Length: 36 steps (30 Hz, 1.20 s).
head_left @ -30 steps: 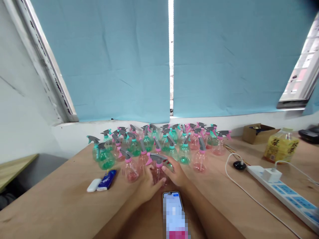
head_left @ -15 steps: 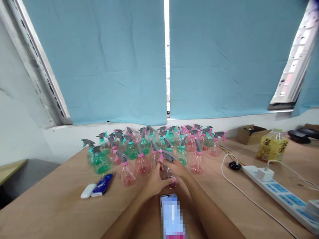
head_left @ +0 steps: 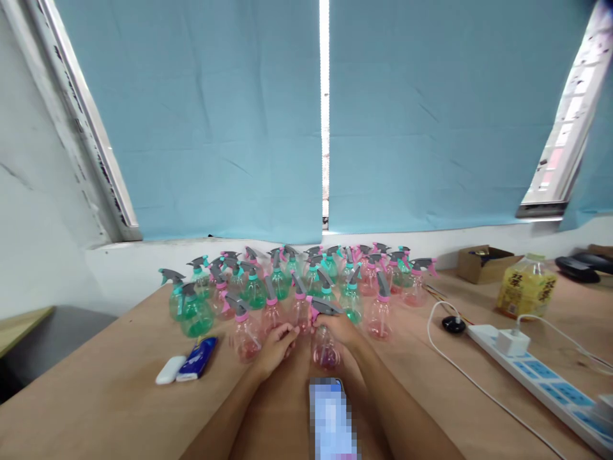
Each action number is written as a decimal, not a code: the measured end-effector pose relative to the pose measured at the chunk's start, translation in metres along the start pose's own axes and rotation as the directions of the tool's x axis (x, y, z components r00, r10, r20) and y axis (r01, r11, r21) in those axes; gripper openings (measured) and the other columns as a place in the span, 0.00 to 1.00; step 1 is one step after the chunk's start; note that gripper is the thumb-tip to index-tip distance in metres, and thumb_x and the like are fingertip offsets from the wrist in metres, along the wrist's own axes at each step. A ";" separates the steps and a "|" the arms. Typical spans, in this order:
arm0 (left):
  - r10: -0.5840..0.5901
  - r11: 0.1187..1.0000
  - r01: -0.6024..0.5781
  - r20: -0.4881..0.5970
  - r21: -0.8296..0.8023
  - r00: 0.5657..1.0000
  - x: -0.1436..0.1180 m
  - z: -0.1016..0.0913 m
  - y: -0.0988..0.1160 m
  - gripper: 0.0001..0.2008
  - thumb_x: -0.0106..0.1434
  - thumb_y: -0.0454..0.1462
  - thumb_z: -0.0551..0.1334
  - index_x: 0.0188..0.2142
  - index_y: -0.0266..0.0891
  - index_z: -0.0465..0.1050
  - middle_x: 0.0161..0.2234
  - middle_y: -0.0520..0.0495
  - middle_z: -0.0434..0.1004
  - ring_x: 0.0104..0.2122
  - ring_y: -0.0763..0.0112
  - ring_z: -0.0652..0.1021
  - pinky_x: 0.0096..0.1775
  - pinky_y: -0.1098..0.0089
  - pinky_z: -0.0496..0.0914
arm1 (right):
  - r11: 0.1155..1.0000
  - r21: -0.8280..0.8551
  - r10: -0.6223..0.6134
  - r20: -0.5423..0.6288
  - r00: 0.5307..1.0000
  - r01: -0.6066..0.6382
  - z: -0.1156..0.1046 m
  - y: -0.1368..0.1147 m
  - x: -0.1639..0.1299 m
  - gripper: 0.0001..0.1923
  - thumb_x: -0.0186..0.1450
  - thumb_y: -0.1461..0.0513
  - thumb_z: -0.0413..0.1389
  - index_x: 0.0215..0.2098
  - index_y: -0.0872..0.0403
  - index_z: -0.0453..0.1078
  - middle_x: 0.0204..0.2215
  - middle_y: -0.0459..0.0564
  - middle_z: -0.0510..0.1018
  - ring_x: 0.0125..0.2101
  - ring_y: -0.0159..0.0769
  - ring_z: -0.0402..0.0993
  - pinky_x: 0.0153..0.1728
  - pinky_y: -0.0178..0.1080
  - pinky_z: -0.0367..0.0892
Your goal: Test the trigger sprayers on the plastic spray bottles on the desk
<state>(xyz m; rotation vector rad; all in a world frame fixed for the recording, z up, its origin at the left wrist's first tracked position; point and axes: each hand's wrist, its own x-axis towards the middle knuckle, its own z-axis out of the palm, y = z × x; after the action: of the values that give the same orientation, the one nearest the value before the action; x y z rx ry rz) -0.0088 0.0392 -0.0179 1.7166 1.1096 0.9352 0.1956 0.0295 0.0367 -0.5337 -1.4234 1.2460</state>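
Note:
My right hand point(head_left: 339, 326) is closed round the neck of a clear pink spray bottle point(head_left: 326, 350), just below its grey and pink trigger head. That bottle stands upright on the table, close behind a phone. To its left, my left hand point(head_left: 280, 345) is apart from it, with fingers curled in and nothing visible in them. Nearest to the left hand are a pink spray bottle point(head_left: 246, 338) with a grey head and another pink spray bottle point(head_left: 271, 313) partly hidden behind the fingers. Several more green and pink spray bottles, such as a green spray bottle point(head_left: 196, 316), stand grouped behind.
A phone point(head_left: 332, 415) lies between my forearms. On the left are a white case point(head_left: 170, 370) and a blue packet point(head_left: 198, 358). A power strip point(head_left: 541, 377) with cables, a yellow-labelled jug point(head_left: 527, 287) and a cardboard box point(head_left: 483, 265) are on the right.
My left hand has come off the pink spray bottle and moved left, its fingers curling in. My right hand stays at the bottle's neck.

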 end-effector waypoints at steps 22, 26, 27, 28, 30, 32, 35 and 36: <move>0.120 0.974 -0.130 0.064 0.186 0.991 -0.005 0.004 0.007 0.22 0.66 0.54 0.55 0.27 0.39 0.64 0.24 0.56 0.64 0.27 0.71 0.67 0.32 0.72 0.60 | 0.997 -0.075 0.016 -0.055 0.998 -0.020 -0.005 0.000 -0.004 0.08 0.49 0.63 0.54 0.26 0.52 0.75 0.23 0.45 0.78 0.24 0.34 0.72 0.33 0.38 0.70; 0.109 0.974 -0.114 0.039 0.197 0.993 -0.007 0.005 0.009 0.22 0.65 0.55 0.56 0.27 0.39 0.66 0.25 0.55 0.67 0.29 0.69 0.69 0.33 0.71 0.61 | 0.999 -0.036 0.039 -0.055 0.998 -0.041 -0.004 -0.003 -0.006 0.07 0.49 0.64 0.55 0.25 0.52 0.75 0.21 0.45 0.77 0.23 0.35 0.72 0.31 0.38 0.70; 0.103 0.973 -0.109 0.036 0.204 0.994 -0.007 0.006 0.010 0.22 0.65 0.55 0.56 0.28 0.39 0.67 0.25 0.54 0.67 0.29 0.69 0.69 0.33 0.71 0.62 | 0.998 -0.034 0.047 -0.049 0.998 -0.049 -0.004 -0.002 -0.007 0.07 0.49 0.64 0.56 0.25 0.53 0.75 0.20 0.46 0.77 0.23 0.35 0.73 0.30 0.38 0.70; 0.100 0.972 -0.106 0.036 0.211 0.994 -0.007 0.006 0.011 0.22 0.64 0.55 0.56 0.28 0.39 0.67 0.25 0.54 0.68 0.29 0.68 0.70 0.33 0.71 0.62 | 0.998 -0.037 0.052 -0.044 0.998 -0.054 -0.004 -0.001 -0.007 0.06 0.49 0.64 0.56 0.25 0.53 0.75 0.20 0.46 0.77 0.23 0.36 0.73 0.29 0.38 0.70; 0.100 0.970 -0.107 0.040 0.220 0.994 -0.007 0.006 0.013 0.22 0.64 0.55 0.57 0.28 0.39 0.68 0.25 0.54 0.69 0.29 0.68 0.70 0.33 0.71 0.62 | 0.996 -0.062 0.056 -0.054 0.997 -0.059 -0.006 0.003 -0.007 0.04 0.49 0.64 0.57 0.24 0.53 0.74 0.20 0.45 0.76 0.23 0.36 0.73 0.29 0.37 0.70; 0.104 0.969 -0.111 0.041 0.222 0.994 -0.008 0.006 0.013 0.22 0.64 0.55 0.57 0.28 0.39 0.68 0.25 0.54 0.69 0.29 0.68 0.69 0.33 0.71 0.61 | 0.993 -0.097 0.052 -0.085 0.995 -0.060 -0.008 0.008 -0.007 0.03 0.50 0.63 0.57 0.22 0.53 0.73 0.19 0.44 0.76 0.24 0.35 0.73 0.31 0.37 0.70; 0.112 0.968 -0.116 0.032 0.223 0.993 -0.007 0.006 0.012 0.22 0.65 0.55 0.56 0.28 0.39 0.68 0.24 0.54 0.68 0.28 0.69 0.69 0.32 0.71 0.61 | 0.990 -0.132 0.029 -0.086 0.996 -0.040 -0.010 0.013 -0.006 0.02 0.51 0.63 0.57 0.23 0.53 0.73 0.19 0.44 0.76 0.24 0.35 0.73 0.31 0.37 0.69; 0.113 0.968 -0.118 0.032 0.221 0.993 -0.007 0.006 0.012 0.22 0.65 0.55 0.56 0.28 0.39 0.67 0.24 0.54 0.67 0.28 0.69 0.69 0.32 0.72 0.61 | 0.989 -0.142 0.023 -0.073 0.997 -0.033 -0.010 0.013 -0.006 0.03 0.52 0.63 0.57 0.23 0.53 0.73 0.19 0.44 0.76 0.24 0.35 0.73 0.30 0.37 0.68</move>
<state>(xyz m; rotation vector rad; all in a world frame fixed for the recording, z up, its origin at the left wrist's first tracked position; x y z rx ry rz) -0.0028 0.0282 -0.0101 1.9871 1.1468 0.8895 0.2021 0.0324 0.0205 -0.6918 -1.4565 1.1409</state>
